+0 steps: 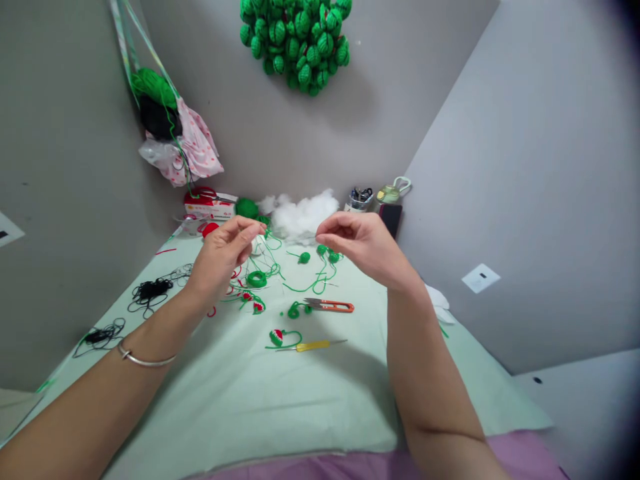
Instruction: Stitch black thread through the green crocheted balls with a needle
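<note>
Both of my hands are raised over the table, fingertips facing each other across a gap. My left hand [227, 250] is pinched, and whatever lies between thumb and forefinger is too fine to make out. Pinched in the same way, my right hand [363, 247] shows no clear object at its fingertips. Below them lie orange thread snips [336, 307], a yellow-handled crochet hook [313, 346] and a small green, white and red crocheted piece [277, 337]. A green yarn coil [257, 279] sits near my left hand. Small green crocheted balls [305, 257] with yarn tails lie between the hands.
White stuffing [305, 217] is heaped against the back wall. Black yarn tangles [153, 289] lie at the left. A box [213, 207] with scissors stands back left, a pen cup [361, 197] back right. Green crocheted balls [300, 47] and a yarn bag [196, 140] hang above.
</note>
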A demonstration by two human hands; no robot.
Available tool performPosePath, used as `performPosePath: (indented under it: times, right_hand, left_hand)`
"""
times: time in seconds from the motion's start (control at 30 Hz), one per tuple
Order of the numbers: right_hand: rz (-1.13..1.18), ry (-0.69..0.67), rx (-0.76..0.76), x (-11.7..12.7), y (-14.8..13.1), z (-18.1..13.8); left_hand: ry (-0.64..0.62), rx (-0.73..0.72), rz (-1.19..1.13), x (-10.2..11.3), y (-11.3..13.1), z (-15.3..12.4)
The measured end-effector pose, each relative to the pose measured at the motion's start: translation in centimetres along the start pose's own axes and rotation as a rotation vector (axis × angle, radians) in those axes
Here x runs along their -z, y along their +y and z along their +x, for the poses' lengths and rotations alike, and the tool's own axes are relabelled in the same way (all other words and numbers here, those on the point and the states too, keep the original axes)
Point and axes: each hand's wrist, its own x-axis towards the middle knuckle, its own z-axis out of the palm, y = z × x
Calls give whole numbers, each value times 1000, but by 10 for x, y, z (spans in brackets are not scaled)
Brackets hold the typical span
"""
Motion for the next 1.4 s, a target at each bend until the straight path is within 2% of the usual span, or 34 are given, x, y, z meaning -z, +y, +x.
performPosePath:
  times: [0.07, 0.17, 0.3, 0.4, 0.63, 0.9, 1.1, 1.23, 1.4]
  right_hand:
    - [-110, -57, 79, -10, -6, -3]
    - [-294, -107, 193, -26, -14, -7]
    - [-420, -52, 241, -35, -19, -9]
    - [-433, -18, 235, -32, -17, -9]
    - [-334, 5, 249, -27, -19, -7]
    - [-182, 204, 198, -11, -13, -6]
    - [-49, 78, 105, -14, -16, -6]
    - [-19, 19, 116, -23, -17, -5]
    - [-1, 8, 137, -28, -16, -4]
  left_hand:
    - [3, 18, -62, -4, 3, -3]
    - [-120, 56, -72, -13, 4, -12]
    - [-281, 25, 34, -23, 0, -24]
    - [-278, 20, 37, -26, -2, -27]
    - [-266, 72, 0, -22, 1, -25]
    - [-243, 170, -119, -23, 6, -24]
    - [-246, 185, -137, -21, 7, -24]
    - [-264, 173, -131, -20, 7, -24]
    - [-267, 159, -137, -22, 8, -24]
